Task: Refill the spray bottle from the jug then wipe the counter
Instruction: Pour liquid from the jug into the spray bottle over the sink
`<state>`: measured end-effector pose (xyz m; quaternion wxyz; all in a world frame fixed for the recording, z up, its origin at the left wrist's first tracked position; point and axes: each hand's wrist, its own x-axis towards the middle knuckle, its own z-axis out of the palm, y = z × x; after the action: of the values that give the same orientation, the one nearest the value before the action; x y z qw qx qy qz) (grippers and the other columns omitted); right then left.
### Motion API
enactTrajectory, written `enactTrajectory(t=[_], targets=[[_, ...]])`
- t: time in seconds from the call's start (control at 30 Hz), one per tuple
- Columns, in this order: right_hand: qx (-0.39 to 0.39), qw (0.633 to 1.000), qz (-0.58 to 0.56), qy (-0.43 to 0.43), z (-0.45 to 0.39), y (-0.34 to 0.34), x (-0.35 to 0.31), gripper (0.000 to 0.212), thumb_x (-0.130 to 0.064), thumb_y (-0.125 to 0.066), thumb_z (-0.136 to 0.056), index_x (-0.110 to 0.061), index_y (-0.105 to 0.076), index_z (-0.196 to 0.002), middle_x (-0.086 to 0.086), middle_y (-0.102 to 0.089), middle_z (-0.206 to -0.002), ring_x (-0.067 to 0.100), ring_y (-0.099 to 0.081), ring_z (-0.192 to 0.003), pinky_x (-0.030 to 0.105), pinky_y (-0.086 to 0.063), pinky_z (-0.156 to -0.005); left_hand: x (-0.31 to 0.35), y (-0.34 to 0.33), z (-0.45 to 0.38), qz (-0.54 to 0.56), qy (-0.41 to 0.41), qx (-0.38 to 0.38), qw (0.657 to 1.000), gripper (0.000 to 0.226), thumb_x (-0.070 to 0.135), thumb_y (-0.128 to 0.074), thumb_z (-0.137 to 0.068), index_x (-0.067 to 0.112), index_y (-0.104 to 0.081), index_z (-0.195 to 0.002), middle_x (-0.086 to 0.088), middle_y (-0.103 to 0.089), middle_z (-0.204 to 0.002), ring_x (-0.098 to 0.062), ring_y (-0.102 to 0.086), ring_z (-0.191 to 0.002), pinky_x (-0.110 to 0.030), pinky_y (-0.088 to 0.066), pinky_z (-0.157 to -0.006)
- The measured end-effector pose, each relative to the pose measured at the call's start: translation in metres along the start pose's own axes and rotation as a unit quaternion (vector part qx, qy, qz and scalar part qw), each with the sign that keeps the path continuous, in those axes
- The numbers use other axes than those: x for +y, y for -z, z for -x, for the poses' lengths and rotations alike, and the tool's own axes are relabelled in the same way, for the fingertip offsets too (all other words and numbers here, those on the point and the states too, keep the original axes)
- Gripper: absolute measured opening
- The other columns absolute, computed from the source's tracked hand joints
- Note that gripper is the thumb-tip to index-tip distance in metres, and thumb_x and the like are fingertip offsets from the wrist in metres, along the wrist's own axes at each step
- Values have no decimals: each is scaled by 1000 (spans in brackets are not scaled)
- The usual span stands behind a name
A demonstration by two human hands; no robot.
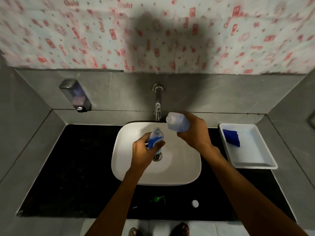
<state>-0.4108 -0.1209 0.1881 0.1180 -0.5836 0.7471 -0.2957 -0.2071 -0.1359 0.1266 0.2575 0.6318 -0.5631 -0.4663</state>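
My left hand (144, 150) grips a clear spray bottle (156, 138) with a blue label, held upright over the white sink (179, 174); its neck is open. My right hand (194, 132) grips a translucent jug (176, 123) with pale blue liquid, tilted with its mouth toward the left, just above and right of the bottle's neck. The green spray head (158, 199) lies on the black counter (81, 167) in front of the sink. A white cap (195, 203) lies to its right.
A white tray (252, 159) on the right of the counter holds a folded blue cloth (232, 137). A chrome tap (158, 103) juts from the grey wall above the sink. A soap dispenser (75, 95) hangs at the left. Grey walls enclose both sides.
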Motion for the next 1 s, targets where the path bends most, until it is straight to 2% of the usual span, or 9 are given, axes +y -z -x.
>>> enactTrajectory(t=[0.17, 0.23, 0.33, 0.4, 0.47, 0.53, 0.67, 0.83, 1.0], targets=[[-5, 1000, 21, 10, -2, 7, -21, 76, -21, -91, -66, -35, -61, -135, 1, -74, -125, 28, -71, -109, 40, -64, -88, 4, 14, -6, 16, -70, -19, 997, 45, 36, -75, -94, 22, -65, -135, 2, -73, -129, -10, -68, -119, -24, -50, -110], [-2, 999, 29, 20, -3, 10, -27, 77, -20, -90, -66, -35, -61, -135, 1, -73, -125, 28, -71, -108, 40, -64, -86, 9, 20, -9, 14, -34, -65, 997, 49, 28, -70, -99, 11, -58, -143, -13, -65, -143, -24, -62, -133, -34, -46, -118], [5, 999, 42, 26, -4, 12, -37, 78, -20, -92, -67, -35, -60, -136, 1, -73, -127, 28, -71, -108, 37, -62, -84, 11, 25, -5, 10, -127, -5, 992, 49, 36, -82, -88, 19, -68, -132, -3, -75, -127, -17, -70, -119, -30, -54, -108], [10, 998, 51, 28, -5, 13, -41, 78, -20, -92, -69, -33, -59, -138, 3, -72, -129, 28, -71, -110, 37, -62, -85, 14, 26, -2, 15, -148, 3, 989, 54, 34, -83, -85, 5, -68, -129, -16, -75, -124, -31, -71, -116, -42, -54, -111], [13, 998, 59, 31, -6, 16, -45, 77, -18, -91, -71, -32, -59, -140, 4, -71, -130, 30, -70, -111, 38, -62, -86, 19, 29, 2, 35, -184, 5, 982, 76, 57, -78, -77, 1, -68, -126, -18, -75, -120, -30, -71, -109, -47, -55, -109], [16, 997, 65, 33, -8, 19, -47, 75, -17, -89, -74, -31, -59, -141, 5, -70, -132, 30, -70, -112, 39, -62, -88, 23, 30, 3, 45, -209, 17, 977, 76, 60, -78, -75, 3, -70, -125, -14, -77, -116, -24, -72, -104, -43, -59, -104], [36, 995, 79, 53, -10, 24, -50, 71, -16, -90, -72, -30, -62, -136, 5, -73, -127, 30, -72, -107, 39, -63, -84, 29, 27, 1, 50, -231, 43, 971, 46, 24, -88, -82, 4, -73, -121, -12, -79, -111, -24, -74, -100, -34, -61, -94], [57, 993, 81, 71, -12, 27, -53, 73, -19, -93, -68, -29, -64, -134, 5, -74, -124, 31, -72, -106, 41, -63, -85, 30, 21, -2, 63, -250, 45, 965, 46, 30, -86, -82, 9, -73, -121, -5, -79, -111, -17, -72, -99, -15, -56, -87], [55, 990, 88, 99, -15, 33, -55, 72, -22, -93, -68, -30, -63, -133, 4, -74, -126, 30, -71, -109, 44, -63, -91, 33, 21, 0, 85, -268, 53, 958, 51, 41, -84, -78, 13, -73, -120, 5, -77, -106, -9, -72, -95, -8, -56, -81]])
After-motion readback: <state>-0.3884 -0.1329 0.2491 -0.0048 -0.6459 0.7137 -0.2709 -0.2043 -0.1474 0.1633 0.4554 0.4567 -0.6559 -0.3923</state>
